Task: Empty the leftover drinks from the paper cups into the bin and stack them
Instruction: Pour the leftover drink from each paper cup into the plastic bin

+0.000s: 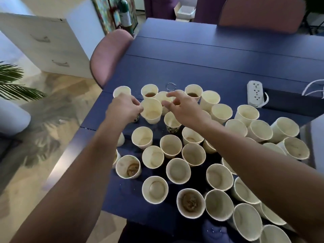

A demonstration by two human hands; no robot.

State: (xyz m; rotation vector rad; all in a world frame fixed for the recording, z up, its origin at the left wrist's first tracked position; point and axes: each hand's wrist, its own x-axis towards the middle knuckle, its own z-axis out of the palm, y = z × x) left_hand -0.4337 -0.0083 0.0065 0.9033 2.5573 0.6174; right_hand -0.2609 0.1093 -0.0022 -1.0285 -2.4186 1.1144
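Several cream paper cups stand crowded on a dark blue table (201, 55). My left hand (125, 108) grips one cup (151, 110) by its left side, tilted slightly toward me, at the far left of the group. My right hand (182, 106) hovers just right of that cup with fingers spread and curved, holding nothing. Two cups at the back hold brown liquid: one (149, 91) and another (193, 92). Two nearer cups hold brown dregs: one (128, 166) and one (190, 202). No bin is in view.
A white power strip (255, 93) with a cable lies at the table's right. A wet ring mark (170, 86) shows behind the cups. Pink chairs (108, 55) stand at the left and far edges. A white drawer cabinet (47, 44) and a plant (15, 81) stand on the left.
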